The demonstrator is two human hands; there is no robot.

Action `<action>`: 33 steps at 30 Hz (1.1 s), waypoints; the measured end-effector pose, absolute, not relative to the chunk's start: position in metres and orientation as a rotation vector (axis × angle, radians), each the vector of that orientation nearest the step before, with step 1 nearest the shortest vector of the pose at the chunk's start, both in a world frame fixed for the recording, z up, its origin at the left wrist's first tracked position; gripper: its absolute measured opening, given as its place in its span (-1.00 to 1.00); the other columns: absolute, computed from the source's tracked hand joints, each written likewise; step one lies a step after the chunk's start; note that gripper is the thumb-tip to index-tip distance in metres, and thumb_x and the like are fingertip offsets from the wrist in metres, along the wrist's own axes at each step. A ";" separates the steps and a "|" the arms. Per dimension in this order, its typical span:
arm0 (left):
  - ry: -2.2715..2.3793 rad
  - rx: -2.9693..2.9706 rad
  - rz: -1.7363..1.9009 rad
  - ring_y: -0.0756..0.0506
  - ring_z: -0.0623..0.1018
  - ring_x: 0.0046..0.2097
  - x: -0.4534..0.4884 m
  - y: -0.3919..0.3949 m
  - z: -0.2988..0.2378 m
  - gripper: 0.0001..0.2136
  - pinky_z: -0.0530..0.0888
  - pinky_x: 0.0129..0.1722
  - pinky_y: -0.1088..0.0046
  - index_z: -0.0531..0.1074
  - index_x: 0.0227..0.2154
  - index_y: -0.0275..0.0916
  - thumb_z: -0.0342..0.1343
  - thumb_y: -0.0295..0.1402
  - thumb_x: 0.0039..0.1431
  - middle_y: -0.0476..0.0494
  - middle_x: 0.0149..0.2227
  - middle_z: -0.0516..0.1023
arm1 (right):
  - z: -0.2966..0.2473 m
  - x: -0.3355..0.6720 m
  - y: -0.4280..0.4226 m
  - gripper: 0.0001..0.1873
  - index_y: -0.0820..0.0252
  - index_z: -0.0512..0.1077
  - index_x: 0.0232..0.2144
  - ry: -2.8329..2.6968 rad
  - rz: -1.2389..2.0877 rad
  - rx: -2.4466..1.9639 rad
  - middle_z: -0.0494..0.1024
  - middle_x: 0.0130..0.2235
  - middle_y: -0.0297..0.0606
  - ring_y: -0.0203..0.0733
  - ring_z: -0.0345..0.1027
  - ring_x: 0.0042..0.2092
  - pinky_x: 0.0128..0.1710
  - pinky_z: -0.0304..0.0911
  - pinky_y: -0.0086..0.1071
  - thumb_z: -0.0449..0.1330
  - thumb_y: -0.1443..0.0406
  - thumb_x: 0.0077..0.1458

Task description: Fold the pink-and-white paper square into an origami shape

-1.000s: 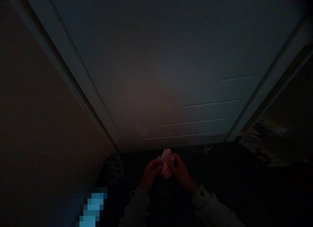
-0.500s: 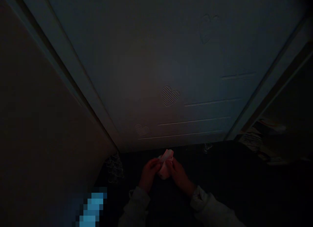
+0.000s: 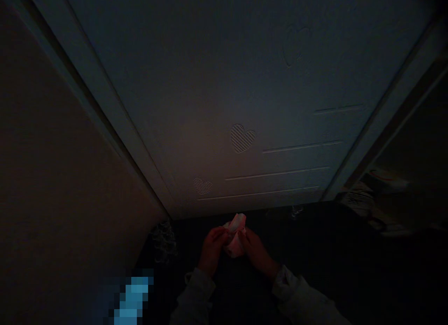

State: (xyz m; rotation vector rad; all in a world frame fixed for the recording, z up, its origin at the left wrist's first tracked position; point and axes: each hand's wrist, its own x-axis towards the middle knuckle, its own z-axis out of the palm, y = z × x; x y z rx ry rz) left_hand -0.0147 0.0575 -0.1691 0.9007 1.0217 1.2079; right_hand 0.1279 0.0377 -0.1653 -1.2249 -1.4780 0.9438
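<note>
Low in the middle of the head view, I hold a small pink crumpled piece point(image 3: 235, 244), lit brighter than all around it. Whether it is cloth, paper or thin plastic, I cannot tell. My left hand point(image 3: 212, 248) pinches its left edge between thumb and fingers. On the other side, my right hand point(image 3: 258, 251) grips the right edge, with most of its fingers hidden behind the piece. An upper flap of it stands up between the two hands. Both wrists come out of light, loose sleeves.
The dark surface point(image 3: 241, 297) lies under my hands. Behind it rises a pale panel point(image 3: 196, 105) with heart and line reliefs. Clear bumpy plastic point(image 3: 164, 243) stands at left, a small clear object point(image 3: 297, 213) at the back. A blurred blue glow point(image 3: 131, 297) is lower left; pale items point(image 3: 385, 178) are at right.
Both hands stay nearly in place. The pink piece has shifted very slightly left, and its upper flap looks a little different in shape.
</note>
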 end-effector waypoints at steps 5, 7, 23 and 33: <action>1.052 0.899 1.225 -0.03 0.45 -0.35 -0.014 0.056 -0.166 -0.75 0.33 -0.32 0.44 0.37 -0.39 -0.31 0.17 -0.32 -0.18 -0.10 -0.39 0.47 | -0.162 0.127 0.036 -0.59 0.24 0.32 -0.41 -1.583 0.890 -1.213 0.40 -0.39 -0.23 -0.25 0.25 -0.36 -0.34 0.15 -0.41 -0.21 0.12 0.12; 1.052 0.891 1.260 0.00 0.44 -0.38 -0.014 0.056 -0.166 -0.76 0.33 -0.35 0.46 0.34 -0.41 -0.30 0.18 -0.33 -0.20 -0.06 -0.42 0.45 | -0.160 0.126 0.035 -0.59 0.24 0.33 -0.42 -1.601 0.868 -1.224 0.41 -0.40 -0.23 -0.26 0.25 -0.37 -0.36 0.14 -0.41 -0.20 0.12 0.13; 0.843 0.822 1.204 0.00 0.45 -0.36 -0.015 0.054 -0.162 -0.77 0.32 -0.37 0.49 0.27 -0.41 -0.26 0.18 -0.43 -0.17 -0.05 -0.40 0.45 | -0.164 0.129 0.038 -0.66 0.22 0.34 -0.46 -1.638 0.741 -1.248 0.40 -0.43 -0.26 -0.28 0.26 -0.39 -0.39 0.16 -0.43 -0.14 0.17 0.11; 0.929 0.868 1.163 -0.02 0.46 -0.40 -0.013 0.058 -0.174 -0.80 0.31 -0.40 0.50 0.33 -0.48 -0.29 0.20 -0.39 -0.22 -0.07 -0.46 0.49 | -0.168 0.128 0.038 -0.71 0.20 0.39 -0.37 -1.662 0.755 -1.169 0.45 -0.34 -0.22 -0.24 0.30 -0.30 -0.29 0.20 -0.40 -0.07 0.20 0.09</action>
